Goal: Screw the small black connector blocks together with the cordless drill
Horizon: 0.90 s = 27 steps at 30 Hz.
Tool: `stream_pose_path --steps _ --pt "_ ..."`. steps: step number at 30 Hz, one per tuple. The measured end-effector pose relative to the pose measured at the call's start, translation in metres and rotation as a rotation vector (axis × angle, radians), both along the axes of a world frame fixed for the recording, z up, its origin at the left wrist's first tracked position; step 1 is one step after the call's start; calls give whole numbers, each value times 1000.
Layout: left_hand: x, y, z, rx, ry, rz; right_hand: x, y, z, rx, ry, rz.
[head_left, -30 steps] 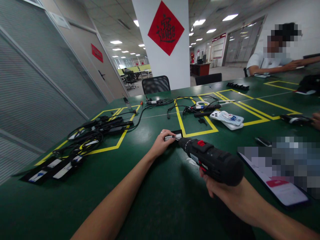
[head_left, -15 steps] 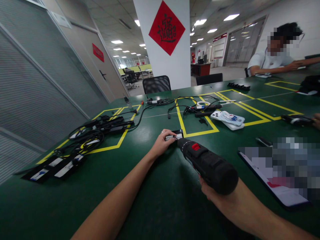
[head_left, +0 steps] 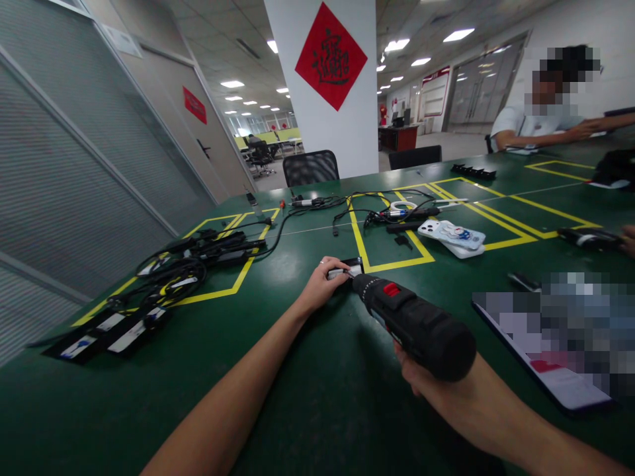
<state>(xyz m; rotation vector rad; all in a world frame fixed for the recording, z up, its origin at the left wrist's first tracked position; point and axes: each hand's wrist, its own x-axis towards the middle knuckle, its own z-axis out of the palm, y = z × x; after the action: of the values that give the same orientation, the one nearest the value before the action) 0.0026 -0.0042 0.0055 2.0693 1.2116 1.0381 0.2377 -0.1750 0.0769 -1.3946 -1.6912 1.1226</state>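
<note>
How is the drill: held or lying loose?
Held: the right grip curls beneath the drill, whose body is raised above the green table.

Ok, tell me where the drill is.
In the head view, the drill is right of centre, held in the right hand, its front end near the left hand.

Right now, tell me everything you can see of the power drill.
The power drill has a matte black, plastic-looking body, a red top switch and a collar with white markings. The right hand grips it above the green table, hiding most of the handle. Its bit points forward-left at the silver-and-black piece the left hand holds; contact is unclear.
</note>
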Motion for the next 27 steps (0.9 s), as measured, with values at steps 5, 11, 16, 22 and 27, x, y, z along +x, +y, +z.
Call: stream_pose_path --steps 5,11,16,22,27 --pt "0 0 0 3 -2 -2 2 -1 0 -61 -33 40" --pt "1 -1 2 -4 6 -2 3 -1 1 -61 -13 47" --pt "0 0 1 -3 3 -2 3 0 -2 -18 2 33" --pt "0 1 -1 -13 1 6 4 -1 1 -29 -25 47" --pt "0 2 -1 -9 3 3 5 -2 2 -77 -53 55"
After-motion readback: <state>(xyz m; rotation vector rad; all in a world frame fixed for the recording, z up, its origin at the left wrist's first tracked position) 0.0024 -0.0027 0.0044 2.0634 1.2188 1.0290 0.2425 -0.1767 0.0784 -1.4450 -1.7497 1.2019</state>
